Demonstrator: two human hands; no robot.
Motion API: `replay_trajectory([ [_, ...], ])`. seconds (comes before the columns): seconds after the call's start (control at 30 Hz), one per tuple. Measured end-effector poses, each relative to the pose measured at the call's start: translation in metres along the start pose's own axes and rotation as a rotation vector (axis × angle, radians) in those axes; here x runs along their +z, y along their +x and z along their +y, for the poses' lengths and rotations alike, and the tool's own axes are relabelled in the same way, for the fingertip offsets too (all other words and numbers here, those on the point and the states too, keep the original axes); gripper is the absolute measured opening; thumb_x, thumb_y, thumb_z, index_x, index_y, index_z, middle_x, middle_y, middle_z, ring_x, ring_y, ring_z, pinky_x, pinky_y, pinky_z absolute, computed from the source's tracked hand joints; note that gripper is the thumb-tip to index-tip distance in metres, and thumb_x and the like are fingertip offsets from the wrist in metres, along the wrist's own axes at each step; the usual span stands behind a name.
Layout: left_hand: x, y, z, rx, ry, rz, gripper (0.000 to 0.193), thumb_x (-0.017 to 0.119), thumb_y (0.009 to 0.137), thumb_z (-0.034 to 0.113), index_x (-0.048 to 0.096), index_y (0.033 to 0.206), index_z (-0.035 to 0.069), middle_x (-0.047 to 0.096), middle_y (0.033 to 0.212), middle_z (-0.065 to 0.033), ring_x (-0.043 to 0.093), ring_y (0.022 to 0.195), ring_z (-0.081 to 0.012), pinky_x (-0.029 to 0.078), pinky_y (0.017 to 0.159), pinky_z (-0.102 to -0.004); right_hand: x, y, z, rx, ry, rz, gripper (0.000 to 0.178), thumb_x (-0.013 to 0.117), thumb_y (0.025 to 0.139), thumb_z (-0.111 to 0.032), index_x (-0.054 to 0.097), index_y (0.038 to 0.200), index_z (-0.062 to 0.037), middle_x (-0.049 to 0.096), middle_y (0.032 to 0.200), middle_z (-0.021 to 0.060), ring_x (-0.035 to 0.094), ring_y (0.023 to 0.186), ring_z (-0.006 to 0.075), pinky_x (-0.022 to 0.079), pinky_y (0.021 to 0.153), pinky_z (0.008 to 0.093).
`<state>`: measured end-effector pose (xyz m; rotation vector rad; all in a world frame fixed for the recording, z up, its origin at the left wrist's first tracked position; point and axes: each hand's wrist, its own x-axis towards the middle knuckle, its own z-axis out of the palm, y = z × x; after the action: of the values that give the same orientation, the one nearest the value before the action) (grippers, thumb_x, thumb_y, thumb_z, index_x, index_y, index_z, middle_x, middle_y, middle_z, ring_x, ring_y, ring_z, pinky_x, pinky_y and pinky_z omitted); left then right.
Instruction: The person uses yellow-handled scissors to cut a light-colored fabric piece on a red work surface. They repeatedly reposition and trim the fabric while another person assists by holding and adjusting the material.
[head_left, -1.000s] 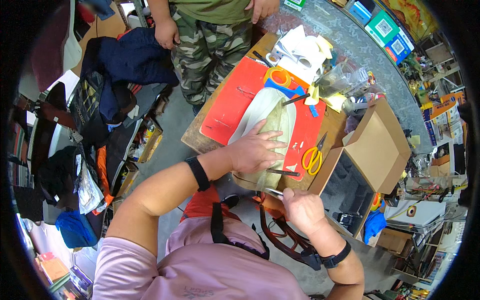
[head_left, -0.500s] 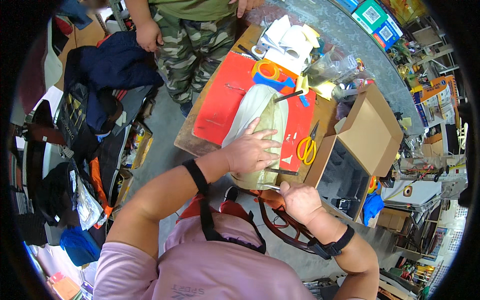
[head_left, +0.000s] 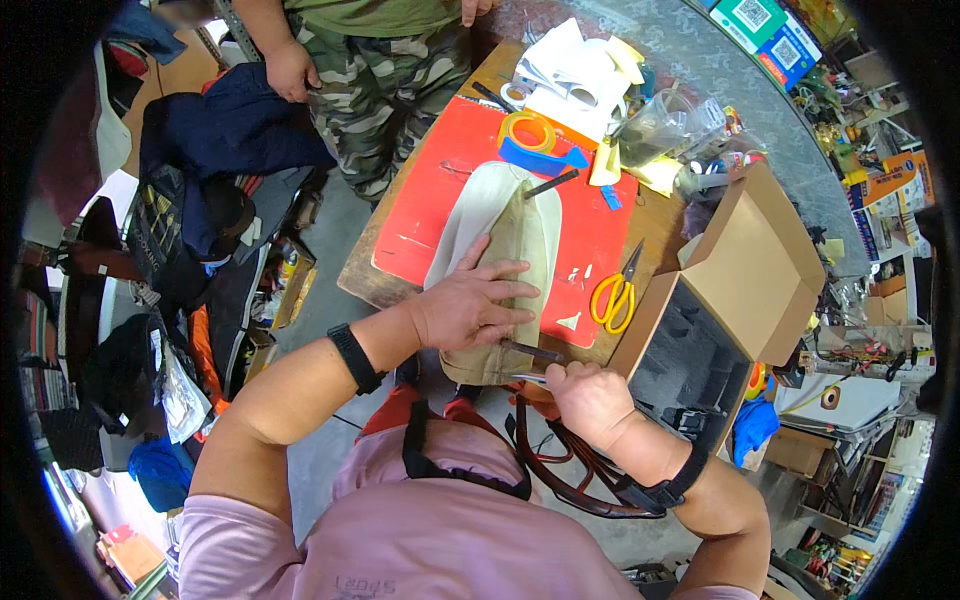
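A beige-olive fabric piece (head_left: 515, 240) with a pale, whitish border lies lengthwise across the red board, its near end reaching past the board toward me. My left hand (head_left: 475, 305) presses flat on it with the fingers spread. Beside that near end, my right hand (head_left: 590, 400) is closed around a slim metal tool (head_left: 530, 378), whose shiny tip touches or lies very close to the fabric; its kind cannot be made out. One dark strip (head_left: 552, 184) sticks out at the fabric's far end, and another dark strip (head_left: 533, 350) shows near my left fingertips.
Yellow-handled scissors (head_left: 613, 300) lie right of the red board (head_left: 410, 240). An opened cardboard box (head_left: 745, 270) stands farther right. Tape rolls (head_left: 528, 132) and white paper pieces (head_left: 565, 80) sit at the far side. Another person in camouflage trousers (head_left: 385, 95) stands across the table.
The fabric and my left hand have shifted slightly left. The near dark strip now lies farther left, against the fabric. My right hand has moved slightly left, still gripping the metal tool.
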<state>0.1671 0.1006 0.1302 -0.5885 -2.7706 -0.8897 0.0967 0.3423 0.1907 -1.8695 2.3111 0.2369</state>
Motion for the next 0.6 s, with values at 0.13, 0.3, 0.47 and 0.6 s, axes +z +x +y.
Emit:
replay_trajectory([
  [0.13, -0.006, -0.003, -0.001, -0.019, -0.024, -0.003, 0.033, 0.06, 0.08, 0.024, 0.065, 0.112, 0.026, 0.051, 0.131, 0.0015, 0.033, 0.133, -0.0256, 0.001, 0.109, -0.0629, 0.001, 0.011, -0.014, 0.036, -0.004, 0.049, 0.005, 0.055, 0.074, -0.014, 0.052, 0.073, -0.0101, 0.056, 0.06, 0.0061, 0.061, 0.053, 0.0211, 0.05, 0.044, 0.0339],
  [0.3, -0.002, -0.004, -0.002, -0.02, -0.009, 0.014, 0.033, 0.058, 0.082, 0.025, 0.064, 0.115, 0.026, 0.05, 0.132, 0.0014, 0.033, 0.133, -0.0262, 0.001, 0.109, -0.0631, -0.008, 0.0, -0.005, 0.037, -0.035, 0.009, 0.006, 0.056, 0.075, -0.015, 0.052, 0.074, -0.0102, 0.055, 0.06, 0.0055, 0.061, 0.052, 0.021, 0.049, 0.043, 0.0346],
  [0.47, 0.0, 0.0, -0.001, -0.011, 0.021, 0.003, 0.032, 0.056, 0.083, 0.026, 0.064, 0.115, 0.027, 0.049, 0.133, 0.0013, 0.033, 0.133, -0.0268, 0.001, 0.108, -0.0636, 0.001, -0.012, 0.011, 0.035, 0.047, -0.023, 0.005, 0.054, 0.076, -0.013, 0.052, 0.074, -0.0089, 0.056, 0.063, 0.0077, 0.062, 0.055, 0.0237, 0.05, 0.045, 0.0354],
  [0.6, -0.004, -0.001, 0.0, -0.035, -0.018, -0.01, 0.032, 0.056, 0.084, 0.025, 0.064, 0.115, 0.026, 0.049, 0.134, 0.0008, 0.033, 0.133, -0.0277, -0.001, 0.108, -0.063, 0.012, -0.011, 0.023, 0.014, 0.082, -0.017, 0.005, 0.054, 0.075, -0.012, 0.052, 0.076, -0.0086, 0.057, 0.064, 0.0083, 0.062, 0.058, 0.024, 0.05, 0.047, 0.0357],
])
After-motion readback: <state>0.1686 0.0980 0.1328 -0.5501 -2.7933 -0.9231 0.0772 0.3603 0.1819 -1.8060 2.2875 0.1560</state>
